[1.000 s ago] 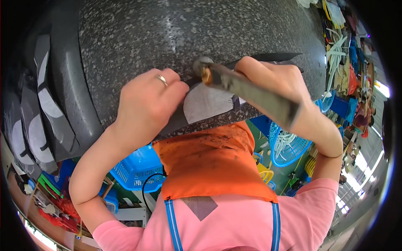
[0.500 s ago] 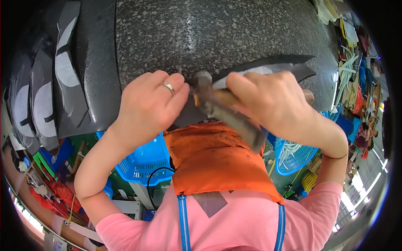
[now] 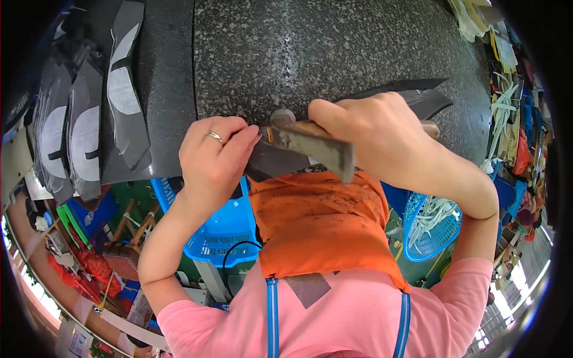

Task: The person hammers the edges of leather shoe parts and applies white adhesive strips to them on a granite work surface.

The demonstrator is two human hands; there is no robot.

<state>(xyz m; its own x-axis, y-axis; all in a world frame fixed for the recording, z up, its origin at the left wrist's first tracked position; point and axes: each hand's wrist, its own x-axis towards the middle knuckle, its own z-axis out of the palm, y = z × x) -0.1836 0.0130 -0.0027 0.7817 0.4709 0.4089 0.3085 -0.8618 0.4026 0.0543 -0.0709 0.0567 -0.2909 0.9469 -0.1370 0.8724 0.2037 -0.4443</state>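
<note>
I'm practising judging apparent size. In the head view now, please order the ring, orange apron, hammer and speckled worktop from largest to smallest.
1. Speckled worktop
2. Orange apron
3. Hammer, partly covered by the right hand
4. Ring

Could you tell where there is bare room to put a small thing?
The speckled worktop is bare beyond the left hand and right hand, up to the dark strip at left. Crowded: the near edge, with hammer and black sheet, and the far left, with cut pieces.

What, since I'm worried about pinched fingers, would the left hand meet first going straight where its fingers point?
Probably the hammer head, just right of the left hand, though their depth gap is unclear.
</note>
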